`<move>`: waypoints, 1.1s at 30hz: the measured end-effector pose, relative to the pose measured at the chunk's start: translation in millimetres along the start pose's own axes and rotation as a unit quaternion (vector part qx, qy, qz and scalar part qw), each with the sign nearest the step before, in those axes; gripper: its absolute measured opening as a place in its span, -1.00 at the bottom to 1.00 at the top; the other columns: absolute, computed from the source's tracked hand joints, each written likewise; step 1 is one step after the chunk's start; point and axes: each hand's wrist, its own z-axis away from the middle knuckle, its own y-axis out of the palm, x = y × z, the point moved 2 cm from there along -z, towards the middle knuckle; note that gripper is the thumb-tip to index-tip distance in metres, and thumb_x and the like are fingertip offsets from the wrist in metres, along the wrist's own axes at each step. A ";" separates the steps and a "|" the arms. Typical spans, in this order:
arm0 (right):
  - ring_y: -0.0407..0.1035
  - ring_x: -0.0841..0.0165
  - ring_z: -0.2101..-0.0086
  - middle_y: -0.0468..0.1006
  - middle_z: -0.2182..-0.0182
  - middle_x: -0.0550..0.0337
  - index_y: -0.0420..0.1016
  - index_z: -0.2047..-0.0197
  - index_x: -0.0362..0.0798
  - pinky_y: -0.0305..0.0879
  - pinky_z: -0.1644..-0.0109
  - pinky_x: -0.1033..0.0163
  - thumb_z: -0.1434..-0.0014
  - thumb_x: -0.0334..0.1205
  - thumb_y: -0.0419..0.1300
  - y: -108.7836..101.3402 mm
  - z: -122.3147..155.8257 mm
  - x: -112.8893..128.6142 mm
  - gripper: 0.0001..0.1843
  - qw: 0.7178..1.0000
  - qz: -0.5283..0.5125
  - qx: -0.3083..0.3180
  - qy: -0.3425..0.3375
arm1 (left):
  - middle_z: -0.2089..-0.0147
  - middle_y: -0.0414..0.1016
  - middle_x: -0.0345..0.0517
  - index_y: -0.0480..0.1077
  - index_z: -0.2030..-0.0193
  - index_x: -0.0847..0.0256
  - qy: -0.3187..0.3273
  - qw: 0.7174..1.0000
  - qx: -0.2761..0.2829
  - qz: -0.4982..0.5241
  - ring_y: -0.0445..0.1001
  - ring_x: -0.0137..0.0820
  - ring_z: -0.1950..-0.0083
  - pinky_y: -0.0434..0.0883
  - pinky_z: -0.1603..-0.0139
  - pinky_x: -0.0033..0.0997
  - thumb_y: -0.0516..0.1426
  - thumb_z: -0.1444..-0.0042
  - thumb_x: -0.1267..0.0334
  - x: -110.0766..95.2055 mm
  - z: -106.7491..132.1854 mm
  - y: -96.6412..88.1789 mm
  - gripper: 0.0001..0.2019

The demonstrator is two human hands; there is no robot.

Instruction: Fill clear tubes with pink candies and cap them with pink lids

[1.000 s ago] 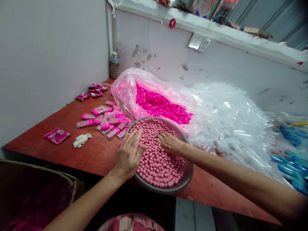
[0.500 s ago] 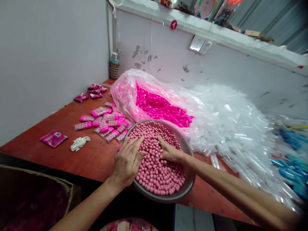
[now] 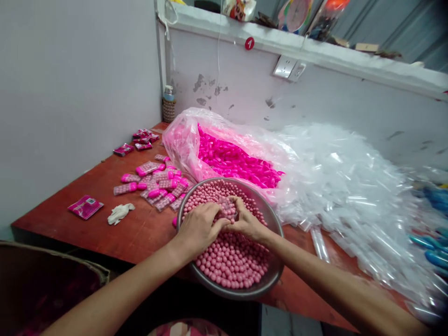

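A grey metal bowl (image 3: 280, 261) full of round pink beads (image 3: 229, 268) sits at the table's front edge. Above the beads, my right hand (image 3: 250, 224) pinches a small clear plastic tube (image 3: 228, 208) with pink beads inside, between thumb and fingers. My left hand (image 3: 201, 228) is curled against the tube's near left side, its thumb meeting the right thumb. Part of the tube is hidden by the fingers. Left of the bowl lie several filled tubes with bright pink caps (image 3: 164, 183). Behind it, an open plastic bag (image 3: 184, 135) holds loose pink caps (image 3: 238, 161).
A large heap of empty clear tubes (image 3: 336, 172) covers the right side, with blue pieces (image 3: 436, 256) beyond. On the left of the red table (image 3: 140, 238) are a pink packet (image 3: 86, 206) and a crumpled white scrap (image 3: 121, 213). An open box (image 3: 52, 280) stands below.
My hands have come up out of the beads and together over the bowl's middle. The bead-filled clear tube now shows between them. The view has shifted slightly.
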 end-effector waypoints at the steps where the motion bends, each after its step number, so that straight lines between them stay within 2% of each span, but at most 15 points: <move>1: 0.26 0.36 0.16 0.25 0.15 0.20 -0.01 -0.04 0.02 0.27 0.10 0.25 0.11 -0.27 0.31 0.8 -1.2 -1.7 -0.29 1.000 0.005 -0.008 -0.008 | 0.29 0.44 -0.12 0.34 0.31 0.22 -0.004 1.000 0.008 0.002 0.42 -0.32 0.23 0.33 0.17 -0.36 0.07 -0.14 0.22 -1.6 -5.0 1.7 -0.88; 5: 0.23 0.31 0.10 0.23 0.09 0.13 0.00 -0.04 -0.01 0.24 0.01 0.16 0.09 -0.31 0.26 0.9 -4.2 -4.4 -0.33 0.995 0.068 -0.049 -0.053 | 0.30 0.43 -0.14 0.32 0.32 0.20 -0.008 1.000 0.021 -0.010 0.41 -0.32 0.25 0.30 0.20 -0.38 0.08 -0.12 0.22 -0.9 -18.6 12.1 -0.90; 10: 0.29 0.35 0.25 0.29 0.16 0.12 -0.03 -0.09 -0.04 0.31 0.15 0.19 0.05 -0.36 0.21 -1.5 -5.3 -7.5 -0.33 0.993 0.106 -0.053 -0.030 | 0.37 0.40 -0.15 0.29 0.40 0.19 -0.023 0.999 0.027 -0.010 0.37 -0.32 0.32 0.23 0.30 -0.38 0.09 -0.09 0.24 3.3 -30.6 23.6 -0.90; 13: 0.27 0.28 0.12 0.29 0.11 0.09 -0.02 -0.11 -0.08 0.26 0.03 0.14 0.08 -0.35 0.25 -4.2 -5.7 -8.7 -0.27 0.990 0.122 -0.052 -0.046 | 0.41 0.36 -0.18 0.27 0.46 0.20 -0.019 0.999 0.030 0.033 0.33 -0.32 0.34 0.18 0.32 -0.38 0.11 -0.04 0.27 1.8 -37.2 25.7 -0.88; 16: 0.25 0.23 0.05 0.29 0.05 0.02 -0.05 -0.16 -0.12 0.21 -0.05 0.08 0.09 -0.25 0.30 -8.1 -4.5 -6.7 -0.18 0.991 0.126 -0.046 -0.029 | 0.45 0.34 -0.22 0.25 0.50 0.21 -0.022 0.995 0.045 0.084 0.31 -0.35 0.36 0.19 0.32 -0.38 0.11 -0.02 0.28 3.2 -42.9 23.6 -0.86; 20: 0.13 0.15 -0.10 0.22 -0.10 -0.02 0.04 -0.18 -0.05 0.06 -0.18 -0.01 0.10 -0.15 0.33 -16.5 4.1 6.1 -0.17 0.982 0.173 -0.071 -0.044 | 0.46 0.34 -0.26 0.25 0.43 0.22 -0.039 0.990 0.056 0.127 0.34 -0.42 0.38 0.28 0.34 -0.44 0.05 -0.08 0.23 10.9 -44.1 13.0 -0.87; 23: 0.08 0.17 -0.14 0.22 -0.13 0.04 0.19 -0.12 0.05 -0.02 -0.22 -0.01 0.01 -0.14 0.28 -22.4 12.8 20.9 -0.38 0.964 0.218 -0.090 -0.120 | 0.42 0.31 -0.27 0.24 0.33 0.22 -0.081 0.964 0.072 0.244 0.35 -0.45 0.40 0.36 0.45 -0.50 0.04 -0.10 0.18 12.4 -37.7 4.7 -0.85; 26: 0.17 0.24 -0.10 0.29 -0.09 0.09 0.27 -0.10 0.11 0.15 -0.14 0.08 -0.12 -0.18 0.19 -23.3 17.5 34.7 -0.54 0.959 0.201 -0.050 -0.194 | 0.28 0.34 -0.19 0.29 0.20 0.22 -0.119 0.909 0.104 0.387 0.39 -0.40 0.31 0.41 0.54 -0.51 0.07 -0.07 0.16 5.8 -30.0 0.6 -0.79; 29: 0.25 0.27 -0.04 0.38 -0.03 0.12 0.29 -0.11 0.14 0.20 -0.10 0.13 -0.16 -0.23 0.16 -20.9 18.2 44.8 -0.57 0.952 0.188 -0.012 -0.242 | 0.19 0.41 -0.12 0.36 0.11 0.24 -0.121 0.883 0.123 0.437 0.43 -0.36 0.25 0.46 0.45 -0.44 0.11 -0.04 0.22 -0.9 -25.8 -0.9 -0.72; 33: 0.33 0.28 0.05 0.48 0.06 0.15 0.35 -0.07 0.15 0.23 -0.05 0.13 -0.16 -0.26 0.15 -18.8 18.9 47.4 -0.62 0.943 0.197 -0.026 -0.267 | 0.25 0.49 -0.13 0.44 0.12 0.30 -0.106 0.877 0.128 0.451 0.45 -0.41 0.27 0.41 0.25 -0.44 0.17 0.05 0.37 2.4 -24.4 -0.2 -0.71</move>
